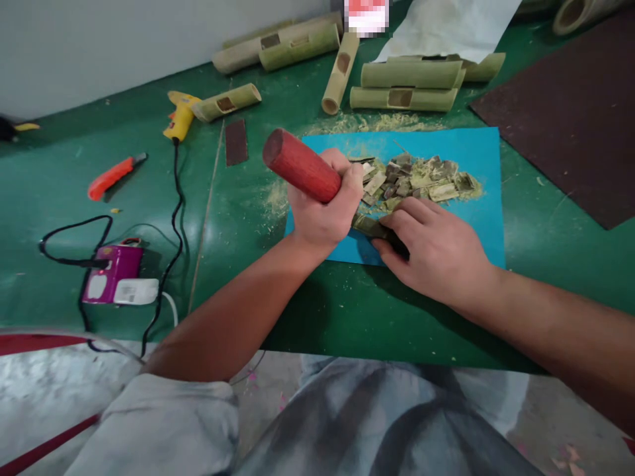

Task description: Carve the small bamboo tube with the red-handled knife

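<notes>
Left hand (325, 211) fists red handle (300, 165); right hand (436, 248) pins bamboo piece (370, 227).

Light grey short sleeve (163, 423) and grey trousers (377, 423); forearms bare.

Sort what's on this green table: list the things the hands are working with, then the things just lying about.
In use: left hand, red wooden handle, right hand, bamboo piece, blue mat, bamboo chips.
Lying about: glue gun, orange utility knife, bamboo tubes, purple device.
</notes>
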{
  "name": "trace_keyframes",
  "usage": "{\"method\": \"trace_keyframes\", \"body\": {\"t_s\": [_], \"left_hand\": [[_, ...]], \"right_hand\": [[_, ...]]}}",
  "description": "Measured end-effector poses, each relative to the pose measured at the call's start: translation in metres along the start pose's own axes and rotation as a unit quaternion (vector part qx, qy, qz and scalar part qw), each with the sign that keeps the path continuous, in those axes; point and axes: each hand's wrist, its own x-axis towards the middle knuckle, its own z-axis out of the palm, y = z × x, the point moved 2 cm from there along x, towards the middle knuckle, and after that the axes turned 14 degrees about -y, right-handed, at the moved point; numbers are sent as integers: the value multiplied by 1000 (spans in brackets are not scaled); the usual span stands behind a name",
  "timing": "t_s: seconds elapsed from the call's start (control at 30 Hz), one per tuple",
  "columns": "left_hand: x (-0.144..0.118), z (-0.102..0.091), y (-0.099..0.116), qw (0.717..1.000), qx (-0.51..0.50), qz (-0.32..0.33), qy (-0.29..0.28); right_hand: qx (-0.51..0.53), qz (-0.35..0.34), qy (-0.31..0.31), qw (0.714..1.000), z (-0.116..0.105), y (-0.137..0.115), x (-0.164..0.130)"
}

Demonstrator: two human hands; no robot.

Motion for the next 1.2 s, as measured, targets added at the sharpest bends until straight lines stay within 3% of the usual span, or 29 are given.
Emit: {"method": "trace_keyframes", "body": {"t_s": [0.1,0.27,0.5,0.73,0.93,1.13,1.2], "left_hand": [[-3,-2,-10,998,-47,-30,-18],[-9,-5,-20,994,-94,-23,-53],[-2,-1,-1,999,5,31,-32],[6,3,2,996,29,30,-82],[5,3,6,997,47,-9,-67],[1,4,7,996,-12,-36,-84],[1,6,7,997,-26,-46,-64]], "right_hand": [[3,-3,-2,1000,1,1,0],[8,-5,-6,1000,2,1,0],[7,-9,-2,1000,0,0,0],[19,5,-19,1000,1,3,3],[34,-16,-20,999,2,4,5],[69,-12,-2,998,4,9,5],[64,-7,0,998,4,10,6]]}}
